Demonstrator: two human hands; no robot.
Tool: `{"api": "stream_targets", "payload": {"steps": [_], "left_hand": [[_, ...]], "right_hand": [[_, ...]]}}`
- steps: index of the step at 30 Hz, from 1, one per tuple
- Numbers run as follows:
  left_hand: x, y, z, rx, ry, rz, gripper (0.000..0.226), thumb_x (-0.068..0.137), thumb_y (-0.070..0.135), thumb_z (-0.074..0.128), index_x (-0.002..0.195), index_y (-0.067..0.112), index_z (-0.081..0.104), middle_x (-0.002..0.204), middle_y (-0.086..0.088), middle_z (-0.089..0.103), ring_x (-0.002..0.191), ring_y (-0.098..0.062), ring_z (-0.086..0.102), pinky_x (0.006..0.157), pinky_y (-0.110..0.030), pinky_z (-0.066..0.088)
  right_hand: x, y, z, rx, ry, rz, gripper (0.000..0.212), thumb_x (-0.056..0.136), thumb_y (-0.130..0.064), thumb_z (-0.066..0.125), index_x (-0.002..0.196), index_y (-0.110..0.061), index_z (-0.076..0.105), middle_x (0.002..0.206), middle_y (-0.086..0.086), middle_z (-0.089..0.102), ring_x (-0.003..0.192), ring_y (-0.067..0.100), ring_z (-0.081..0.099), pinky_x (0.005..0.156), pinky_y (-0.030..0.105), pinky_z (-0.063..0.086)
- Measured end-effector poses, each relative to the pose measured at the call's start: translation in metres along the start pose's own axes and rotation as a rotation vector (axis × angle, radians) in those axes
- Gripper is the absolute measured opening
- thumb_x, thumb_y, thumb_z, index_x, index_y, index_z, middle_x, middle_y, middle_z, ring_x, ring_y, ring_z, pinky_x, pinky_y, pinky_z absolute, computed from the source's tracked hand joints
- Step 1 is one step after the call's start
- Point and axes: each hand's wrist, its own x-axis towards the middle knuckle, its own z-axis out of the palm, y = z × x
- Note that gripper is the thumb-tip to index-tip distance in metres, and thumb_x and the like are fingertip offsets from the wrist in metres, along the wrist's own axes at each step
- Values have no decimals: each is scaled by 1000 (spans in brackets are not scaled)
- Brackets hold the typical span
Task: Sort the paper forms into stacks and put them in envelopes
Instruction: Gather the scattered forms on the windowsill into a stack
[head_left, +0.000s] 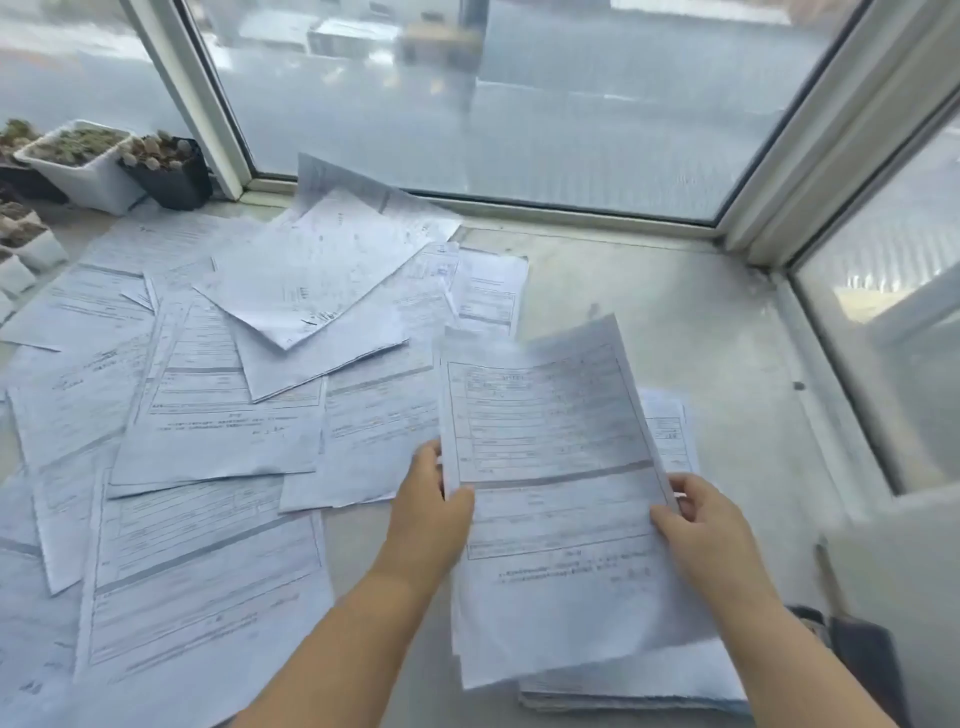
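Sorting step: left hand (434, 512) and right hand (709, 525) pinch one form (550, 467) by its side edges above the stack (649, 680) at the worktop's (649, 312) near edge. Next, lay it squarely on.

I see white forms (218, 415) ruled with grey table lines across the left of the frame, a pale grey sill (649, 312) at centre right, and one white pot (83, 166) beside a black pot (171, 176) at upper left.

Two bare forearms, left hand (434, 512) and right hand (709, 525) ungloved, sleeveless.
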Motion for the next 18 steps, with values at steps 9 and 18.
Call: {"api": "stream_targets", "payload": {"steps": [9, 18], "left_hand": [[-10, -18, 60, 177, -169, 23, 41, 88, 3, 50, 104, 40, 56, 108, 23, 58, 100, -1, 57, 79, -15, 45], [-53, -94, -52, 607, 156, 238, 47, 81, 30, 56, 127, 23, 52, 125, 12, 46, 120, -11, 42, 103, -14, 24]], "right_hand": [[-8, 53, -29, -178, 150, 86, 47, 90, -9, 60, 135, -13, 50, 127, 3, 55, 115, 21, 54, 98, 38, 44], [-67, -16, 87, -5, -352, -214, 27, 90, -10, 61, 102, -34, 61, 95, -15, 69, 90, -5, 61, 77, 6, 43]]}}
